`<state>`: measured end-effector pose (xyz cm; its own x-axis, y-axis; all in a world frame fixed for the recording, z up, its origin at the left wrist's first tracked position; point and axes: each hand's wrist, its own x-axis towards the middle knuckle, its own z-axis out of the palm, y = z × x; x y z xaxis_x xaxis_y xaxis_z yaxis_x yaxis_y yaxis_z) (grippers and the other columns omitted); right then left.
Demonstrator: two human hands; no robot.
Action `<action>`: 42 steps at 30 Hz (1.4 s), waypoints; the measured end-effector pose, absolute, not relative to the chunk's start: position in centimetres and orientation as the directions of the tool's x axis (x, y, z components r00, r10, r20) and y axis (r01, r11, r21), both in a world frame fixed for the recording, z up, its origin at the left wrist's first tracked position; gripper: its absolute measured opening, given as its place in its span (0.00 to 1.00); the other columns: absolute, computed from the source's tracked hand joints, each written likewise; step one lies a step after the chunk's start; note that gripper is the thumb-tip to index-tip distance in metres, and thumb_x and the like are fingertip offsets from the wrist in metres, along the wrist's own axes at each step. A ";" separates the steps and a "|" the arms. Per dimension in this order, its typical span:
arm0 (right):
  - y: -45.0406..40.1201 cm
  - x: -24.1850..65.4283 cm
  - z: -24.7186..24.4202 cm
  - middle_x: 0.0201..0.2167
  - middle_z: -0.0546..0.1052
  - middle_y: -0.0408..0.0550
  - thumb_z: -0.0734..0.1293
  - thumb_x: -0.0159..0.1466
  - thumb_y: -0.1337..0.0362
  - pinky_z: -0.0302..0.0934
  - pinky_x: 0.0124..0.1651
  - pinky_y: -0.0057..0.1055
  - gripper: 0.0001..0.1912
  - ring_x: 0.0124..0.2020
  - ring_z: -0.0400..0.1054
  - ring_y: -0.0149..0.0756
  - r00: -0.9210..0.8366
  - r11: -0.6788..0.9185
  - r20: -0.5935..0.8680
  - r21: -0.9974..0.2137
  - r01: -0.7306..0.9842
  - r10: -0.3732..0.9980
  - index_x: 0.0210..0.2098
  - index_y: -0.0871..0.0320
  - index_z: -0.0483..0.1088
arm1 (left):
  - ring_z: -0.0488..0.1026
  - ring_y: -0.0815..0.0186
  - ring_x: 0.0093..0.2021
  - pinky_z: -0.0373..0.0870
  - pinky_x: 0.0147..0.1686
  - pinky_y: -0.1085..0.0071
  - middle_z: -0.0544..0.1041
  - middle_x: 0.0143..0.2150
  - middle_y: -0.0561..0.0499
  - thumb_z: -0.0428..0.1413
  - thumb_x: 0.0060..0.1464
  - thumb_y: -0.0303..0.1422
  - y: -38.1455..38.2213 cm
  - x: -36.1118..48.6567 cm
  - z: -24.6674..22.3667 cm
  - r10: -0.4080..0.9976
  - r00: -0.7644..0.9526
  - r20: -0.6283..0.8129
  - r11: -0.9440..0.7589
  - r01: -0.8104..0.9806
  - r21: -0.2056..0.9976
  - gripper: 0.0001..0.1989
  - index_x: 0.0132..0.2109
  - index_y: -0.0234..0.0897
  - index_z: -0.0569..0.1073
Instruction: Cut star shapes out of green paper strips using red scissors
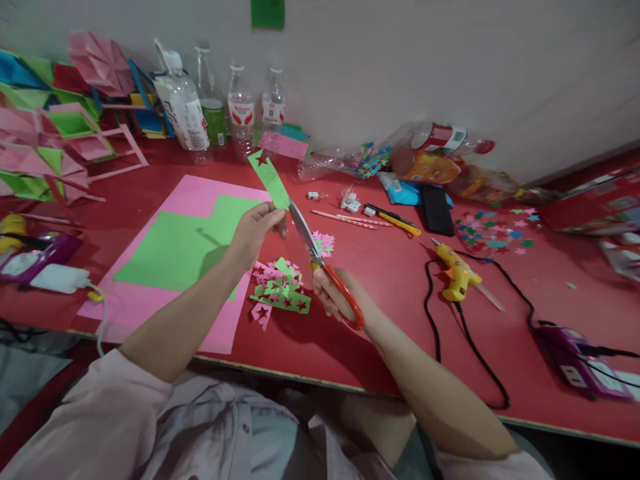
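Observation:
My left hand [257, 230] pinches a narrow green paper strip [271, 181] near its lower end. A star-shaped hole shows near the strip's top. My right hand [335, 293] is closed around the red handles of a pair of scissors [320, 257], whose blades point up and left to the strip's lower end. Whether the blades touch the paper I cannot tell. Below and between the hands lies a heap of pink and green paper scraps [283, 288] with star-shaped holes. Small pink and green paper stars [324, 243] lie behind the scissors.
Green sheets [170, 250] lie on pink sheets [220, 333] at left. Plastic bottles [243, 110] stand along the wall; others lie at right. A yellow glue gun [456, 272] with a black cord, a phone [437, 209] and a cutter knife [399, 223] rest on the red table [390, 360].

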<state>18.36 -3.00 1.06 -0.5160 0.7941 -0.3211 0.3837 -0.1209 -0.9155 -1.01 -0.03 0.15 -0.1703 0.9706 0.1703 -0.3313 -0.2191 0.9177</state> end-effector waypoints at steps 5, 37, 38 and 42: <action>-3.1 18.3 1.3 0.09 0.55 0.32 0.59 0.59 0.40 0.53 0.14 0.25 0.26 0.07 0.50 0.23 -0.503 -0.130 -0.340 -0.904 0.407 0.795 0.22 0.56 0.57 | 0.69 0.75 0.23 0.69 0.31 0.73 0.71 0.22 0.56 0.55 0.51 0.31 0.1 -1.1 0.1 0.956 -0.209 0.204 -0.264 -0.314 0.912 0.07 0.27 0.37 0.67; -2.8 18.6 1.7 0.09 0.56 0.35 0.59 0.60 0.42 0.51 0.13 0.25 0.24 0.08 0.51 0.24 -0.521 -0.087 -0.376 -0.864 0.496 0.766 0.22 0.56 0.58 | 0.66 0.75 0.21 0.66 0.29 0.74 0.68 0.17 0.57 0.53 0.50 0.25 0.0 -1.7 0.5 0.921 -0.244 0.304 -0.343 -0.138 0.929 0.09 0.23 0.36 0.67; -2.8 18.6 1.8 0.09 0.55 0.34 0.59 0.60 0.42 0.51 0.13 0.25 0.24 0.08 0.51 0.24 -0.523 -0.085 -0.373 -0.865 0.494 0.766 0.22 0.56 0.58 | 0.66 0.75 0.21 0.66 0.29 0.74 0.68 0.17 0.57 0.53 0.50 0.25 0.1 -1.7 0.5 0.920 -0.242 0.309 -0.348 -0.137 0.928 0.09 0.23 0.36 0.67; -2.9 18.5 1.8 0.09 0.55 0.34 0.59 0.59 0.41 0.51 0.13 0.25 0.24 0.08 0.51 0.24 -0.497 -0.108 -0.396 -0.853 0.511 0.772 0.21 0.56 0.57 | 0.66 0.75 0.22 0.66 0.29 0.74 0.68 0.17 0.57 0.53 0.50 0.25 0.1 -1.8 0.3 0.920 -0.234 0.314 -0.351 -0.140 0.926 0.09 0.23 0.36 0.68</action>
